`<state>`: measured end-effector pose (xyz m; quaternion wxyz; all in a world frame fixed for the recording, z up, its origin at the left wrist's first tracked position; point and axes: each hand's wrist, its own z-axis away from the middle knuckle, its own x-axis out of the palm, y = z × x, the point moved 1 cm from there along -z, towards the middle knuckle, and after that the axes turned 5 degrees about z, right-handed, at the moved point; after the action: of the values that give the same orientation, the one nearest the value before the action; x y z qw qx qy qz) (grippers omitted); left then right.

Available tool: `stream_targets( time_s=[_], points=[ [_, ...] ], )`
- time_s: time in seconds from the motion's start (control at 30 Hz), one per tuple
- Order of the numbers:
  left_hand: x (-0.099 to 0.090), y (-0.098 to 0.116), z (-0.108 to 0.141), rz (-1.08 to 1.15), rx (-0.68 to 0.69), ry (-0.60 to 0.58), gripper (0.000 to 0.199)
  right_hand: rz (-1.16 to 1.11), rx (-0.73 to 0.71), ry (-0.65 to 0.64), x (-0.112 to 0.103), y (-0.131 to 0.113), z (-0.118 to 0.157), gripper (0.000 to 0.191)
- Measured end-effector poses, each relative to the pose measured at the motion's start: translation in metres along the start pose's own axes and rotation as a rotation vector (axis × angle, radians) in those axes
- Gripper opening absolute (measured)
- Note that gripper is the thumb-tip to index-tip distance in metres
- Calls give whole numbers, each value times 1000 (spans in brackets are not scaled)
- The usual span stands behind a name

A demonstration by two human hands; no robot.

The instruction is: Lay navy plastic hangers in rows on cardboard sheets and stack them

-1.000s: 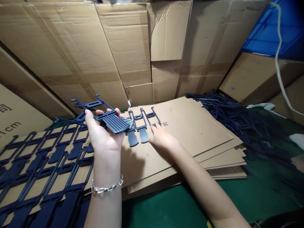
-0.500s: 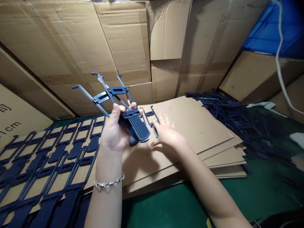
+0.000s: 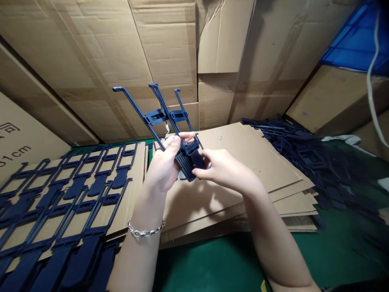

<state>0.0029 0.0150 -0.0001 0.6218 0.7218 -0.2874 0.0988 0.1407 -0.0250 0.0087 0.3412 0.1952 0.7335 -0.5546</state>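
Note:
My left hand (image 3: 162, 166) is closed around dark-blue frame parts (image 3: 156, 116), which have bent rod tips pointing up, slotted crossbars and ribbed paddle ends (image 3: 185, 166). They are held tilted above a cardboard sheet. My right hand (image 3: 217, 164) is closed with thumb and fingers on a dark paddle end (image 3: 198, 161) at the right of this bundle, close beside my left fingers. Its fingertips are partly hidden behind the part. Whether the pieces are joined or only held together, I cannot tell.
Rows of similar frame parts (image 3: 82, 206) lie on cardboard at the left. Stacked cardboard sheets (image 3: 258, 162) lie under my hands on a green surface (image 3: 212, 263). A loose heap of dark parts (image 3: 304, 150) is at the right. Large cartons (image 3: 100, 48) stand behind.
My right hand has gone from spread fingers over the cardboard to gripping a paddle end beside my left hand. The bundle appears farther right and turned somewhat in view.

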Motion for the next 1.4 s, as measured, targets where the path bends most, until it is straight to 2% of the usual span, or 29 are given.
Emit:
stream_targets(
  time_s=[0.1,0.2,0.3,0.37,0.43,0.57,0.67,0.97,1.4],
  points=[
    [0,0,-2,54,-41,64,22,-4,67,4,-10,9,-1,8],
    [1,1,-4,117,-69,156,20,102,344,-21,-20,33,-5,11],
    [1,4,-5,193,-102,264,16,375,674,-65,-21,67,-13,16],
    [0,6,-6,281,-145,281,17,509,778,-74,-17,86,-19,16],
    [-2,6,-7,369,-201,276,18,551,814,-51,-11,98,-24,23],
    [-5,8,-6,474,-224,364,18,548,809,0,1,100,-29,41],
    [-8,9,-6,519,-208,378,19,524,764,-16,9,93,-31,40],
    [-11,13,-5,473,-186,274,35,543,653,-13,26,83,-35,33],
    [-12,14,1,515,-154,343,42,569,456,-3,33,86,-38,45]
  ],
)
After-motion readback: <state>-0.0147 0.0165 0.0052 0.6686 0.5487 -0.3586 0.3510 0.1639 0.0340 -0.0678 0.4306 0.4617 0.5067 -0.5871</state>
